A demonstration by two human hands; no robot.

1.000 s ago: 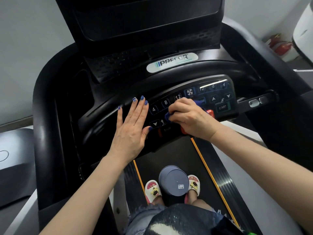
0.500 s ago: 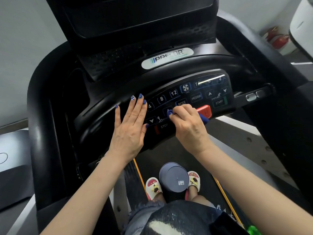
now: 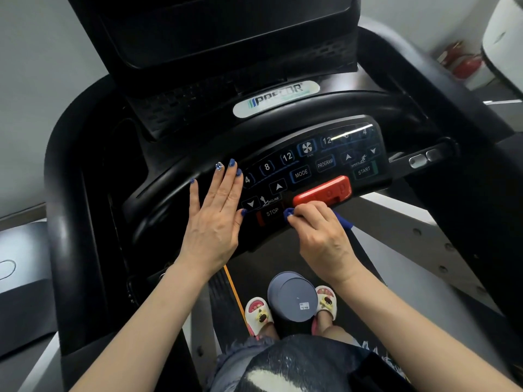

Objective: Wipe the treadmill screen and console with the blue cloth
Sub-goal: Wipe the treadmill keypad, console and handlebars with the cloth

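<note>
Right hand (image 3: 319, 236), bunching blue cloth (image 3: 290, 213), has dropped from keypad's middle rows to the lower edge beside STOP key (image 3: 272, 212). Left hand (image 3: 216, 219) stays flat, open. Console (image 3: 311, 165) keypad nearly covered.

Mostly black machine, with small spots of blue and red.

The console (image 3: 311, 165) is glossy black, its keys outlined in blue with white lettering; a red clip (image 3: 322, 191) sits at its lower edge. The cloth (image 3: 343, 222) is deep blue, matching the blue nails (image 3: 232, 162), one of them glittery. The logo plate (image 3: 276, 99) is pale silver. Below, a grey-blue bucket (image 3: 293, 298), white slippers (image 3: 258, 312) with a cartoon face, an orange stripe (image 3: 233, 290) on the belt.
</note>
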